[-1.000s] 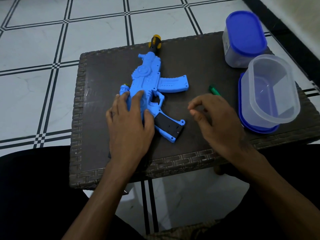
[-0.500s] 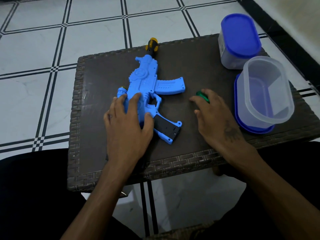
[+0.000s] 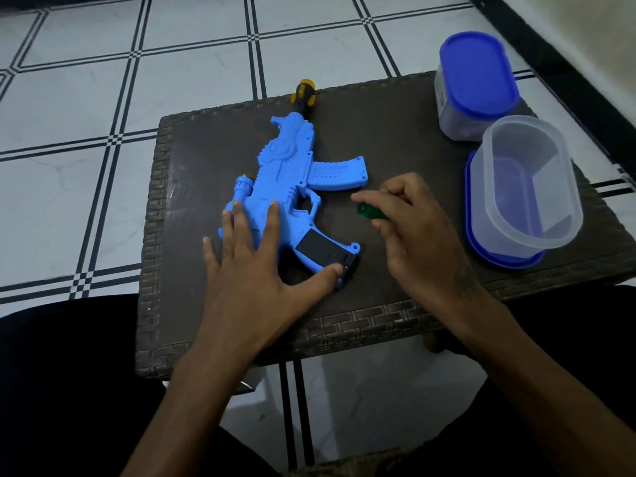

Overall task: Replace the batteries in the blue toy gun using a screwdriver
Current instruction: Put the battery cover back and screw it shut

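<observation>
The blue toy gun [image 3: 285,180] lies flat on the dark wicker table [image 3: 206,160], its yellow-and-black muzzle pointing away from me. A black battery cover [image 3: 323,247] shows on its grip. My left hand [image 3: 261,266] rests on the gun's rear with fingers spread straight and the thumb touching the grip's end. Just right of the grip, my right hand [image 3: 413,232] holds the green-handled screwdriver [image 3: 370,211] in curled fingers. Only the handle's end shows; its shaft is hidden by the hand.
At the table's right side an empty clear tub [image 3: 530,187] stands on its blue lid. Behind it is a closed container with a blue lid [image 3: 478,77]. Tiled floor surrounds the table, and my dark-clothed legs are at its near edge.
My right hand reached to the green screwdriver, closed round it and lifted it toward the gun's grip. The fingers of my left hand spread out and the thumb slid to the grip's end.
</observation>
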The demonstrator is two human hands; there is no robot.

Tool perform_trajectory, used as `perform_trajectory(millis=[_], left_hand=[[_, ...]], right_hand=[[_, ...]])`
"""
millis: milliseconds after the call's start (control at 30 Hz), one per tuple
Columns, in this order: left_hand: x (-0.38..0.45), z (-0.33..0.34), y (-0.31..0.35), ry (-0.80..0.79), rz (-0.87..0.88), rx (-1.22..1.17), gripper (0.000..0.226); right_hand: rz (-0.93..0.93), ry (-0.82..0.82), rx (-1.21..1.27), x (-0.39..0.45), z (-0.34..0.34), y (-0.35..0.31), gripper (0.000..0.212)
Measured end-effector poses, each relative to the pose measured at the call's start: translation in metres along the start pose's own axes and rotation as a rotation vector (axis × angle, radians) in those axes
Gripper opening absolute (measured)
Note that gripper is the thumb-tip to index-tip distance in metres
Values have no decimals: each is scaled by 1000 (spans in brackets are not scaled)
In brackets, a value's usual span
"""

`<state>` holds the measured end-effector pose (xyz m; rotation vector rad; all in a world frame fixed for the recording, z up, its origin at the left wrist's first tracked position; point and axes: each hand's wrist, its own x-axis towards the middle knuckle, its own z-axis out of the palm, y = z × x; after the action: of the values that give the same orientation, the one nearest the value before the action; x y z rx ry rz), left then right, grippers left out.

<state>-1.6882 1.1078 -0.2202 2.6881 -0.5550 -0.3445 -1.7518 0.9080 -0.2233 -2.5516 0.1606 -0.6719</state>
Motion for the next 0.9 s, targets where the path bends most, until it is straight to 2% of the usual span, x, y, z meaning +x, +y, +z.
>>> perform_trajectory(millis=[67,167,267,533,700,900], left_hand=[[-7,2,1,-13,12,27,140],[-7,4,3,-37,13,42,142],[-8,8,8,10,5,85,145],[-11,27,9,194,11,142,124],[-10,29,10,214,13,136,122],[-10,30,11,210,-2,174,122]], right_hand=[[-27,21,67,-1,-5,-7,37],[-82,18,145,-5,-13,-15,34],[-91,74,229,-8,-16,-20,30],[13,142,557,-19,-25,-34,26],[36,249,661,-20,-27,-37,32],[19,235,666,-21,-27,-41,29]])
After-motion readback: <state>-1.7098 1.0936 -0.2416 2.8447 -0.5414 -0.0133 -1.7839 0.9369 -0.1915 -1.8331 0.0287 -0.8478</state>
